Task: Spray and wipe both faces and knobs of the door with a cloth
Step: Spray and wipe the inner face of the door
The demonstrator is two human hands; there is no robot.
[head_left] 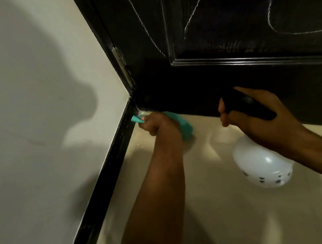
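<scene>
Door (pixel 226 28), dark and glossy with raised panel moulding, fills the upper right of the head view; only its lower part shows, and its top, far edge and any knob are cut off by the frame. Its bottom rail is so dark that surface detail there is hard to make out. A metal hinge (pixel 123 66) sits at its left edge, where it meets the white wall (pixel 37 93).

Down at the bottom corner by the hinge side, the left hand (pixel 152 123) has its fingers curled tightly round a teal cloth (pixel 184 128), bunched in the fist. One end of the cloth pokes out toward the corner and the rest trails behind the wrist, just above the floor (pixel 213 214). Whether the cloth touches the door itself cannot be told, since the fist and the dark hide the contact.

To the right, the right hand (pixel 261 117) grips the black trigger head of a spray bottle (pixel 263 163), fingers wrapped round it, with the nozzle toward the door's bottom rail. The hand covers the neck; the white translucent body hangs tilted below, with a few dark marks near its base too blurred to read.

A black skirting (pixel 107 181) runs along the foot of the wall, and a large soft shadow lies across the wall.
</scene>
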